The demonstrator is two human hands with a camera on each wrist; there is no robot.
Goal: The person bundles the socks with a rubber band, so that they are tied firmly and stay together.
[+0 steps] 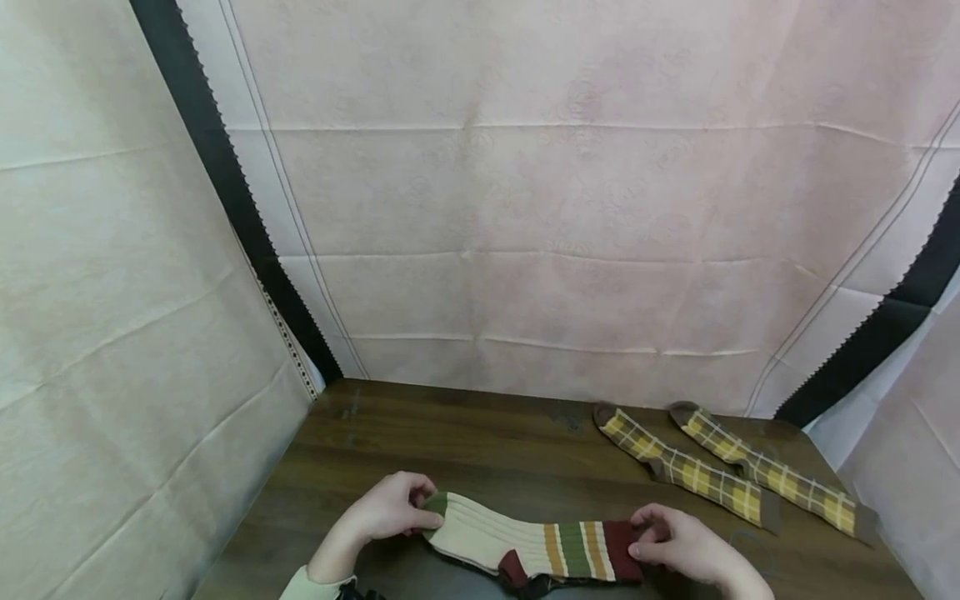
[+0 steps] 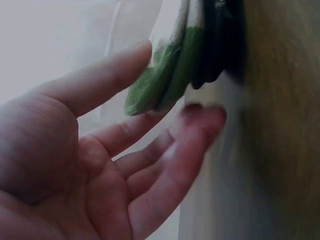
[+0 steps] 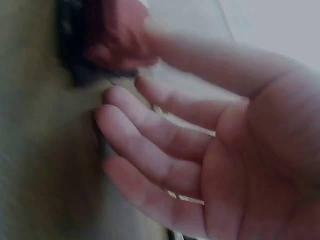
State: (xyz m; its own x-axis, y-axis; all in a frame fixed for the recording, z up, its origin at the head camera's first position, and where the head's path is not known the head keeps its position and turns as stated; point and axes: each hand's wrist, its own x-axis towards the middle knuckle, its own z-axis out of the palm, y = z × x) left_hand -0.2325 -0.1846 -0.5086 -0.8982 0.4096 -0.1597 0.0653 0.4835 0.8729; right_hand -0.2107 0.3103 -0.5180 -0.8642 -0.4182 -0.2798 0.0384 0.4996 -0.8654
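On the near table (image 1: 465,429), a striped sock (image 1: 498,532) is pinched at its green toe by the left hand (image 1: 390,508) and its maroon cuff by the right hand (image 1: 682,543), other fingers loosely curved. Far right, two plaid socks (image 1: 697,473) are laid.

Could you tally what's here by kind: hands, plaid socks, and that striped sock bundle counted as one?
Left hand plus right hand: 2
Yellow plaid socks: 2
Striped sock bundle (layers not countable): 1
Total: 5
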